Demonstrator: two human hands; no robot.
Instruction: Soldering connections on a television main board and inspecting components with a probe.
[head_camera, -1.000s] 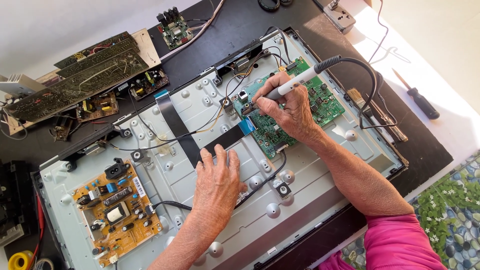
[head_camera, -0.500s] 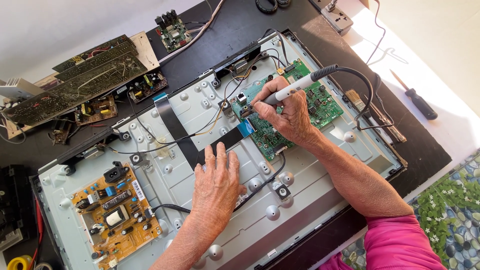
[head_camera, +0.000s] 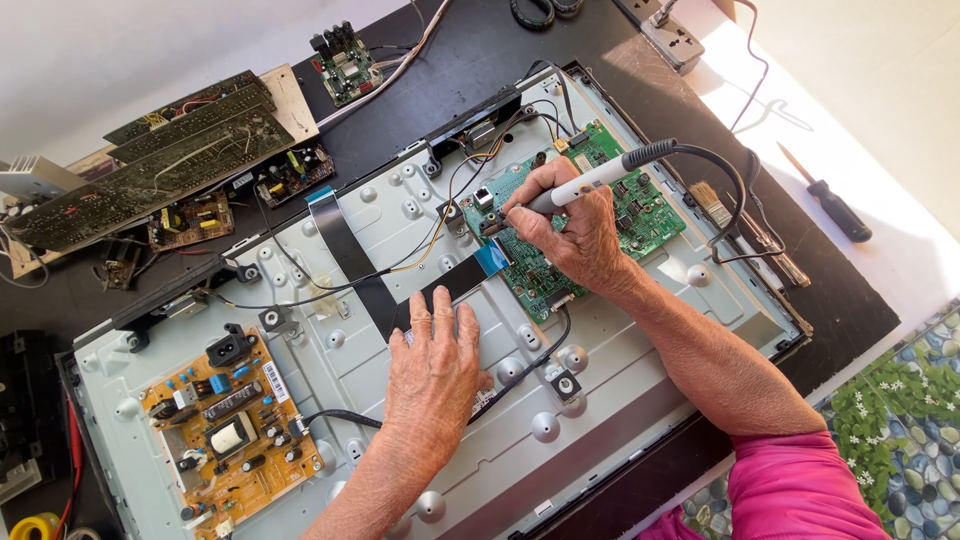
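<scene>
Right hand (head_camera: 578, 232) clamped on soldering iron (head_camera: 600, 178), tip at green main board (head_camera: 640, 215) edge; steady wrist. Left hand (head_camera: 432, 368) flat, open, pinning black ribbon cable (head_camera: 440, 288).

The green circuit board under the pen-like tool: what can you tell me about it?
The green circuit board lies flat on the right part of the pale metal back panel, crowded with small dark chips and silver connectors. A flat black ribbon cable with a blue end plugs into its left edge. The right hand rests over it, holding a corded soldering iron tip-down near its left side.
</scene>
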